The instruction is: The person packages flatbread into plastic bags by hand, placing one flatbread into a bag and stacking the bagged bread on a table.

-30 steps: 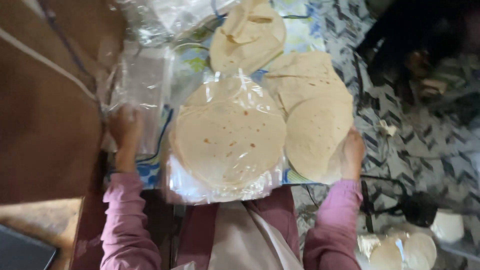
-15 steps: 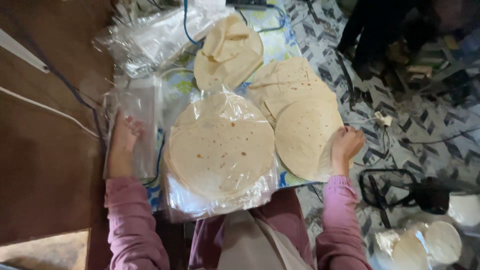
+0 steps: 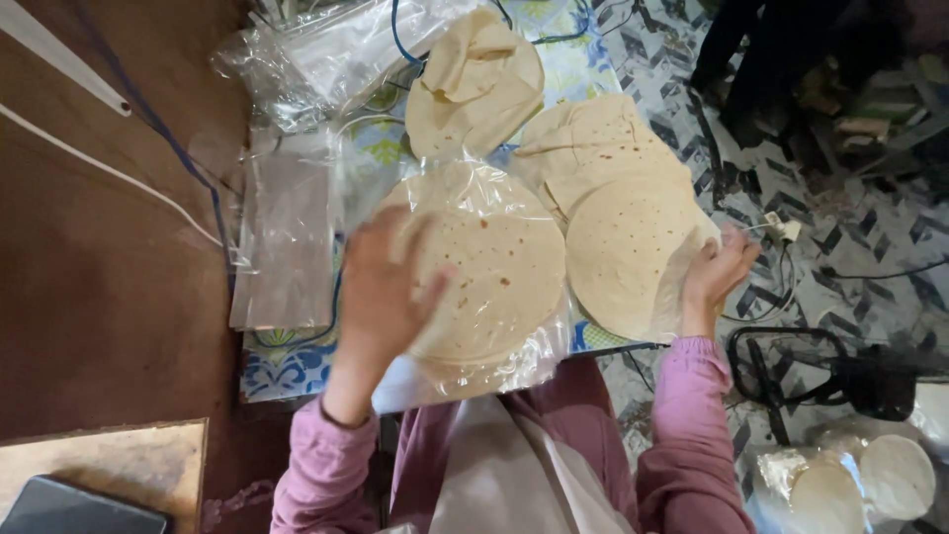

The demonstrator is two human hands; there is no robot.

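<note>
— Where's our bagged stack of flatbreads [image 3: 494, 272]?

— Mid-table [image 3: 287, 361], left hand [image 3: 386, 282] spread flat on it, gripping nothing. Right hand [image 3: 717, 277] pinches the loose flatbreads [image 3: 628, 252].

— We should press evenly, smoothing air out without creasing the plastic.

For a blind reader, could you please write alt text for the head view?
The left hand rests on a bagged stack of flatbreads; the right hand touches a loose flatbread stack. Empty clear bags lie left on the patterned table.
</note>
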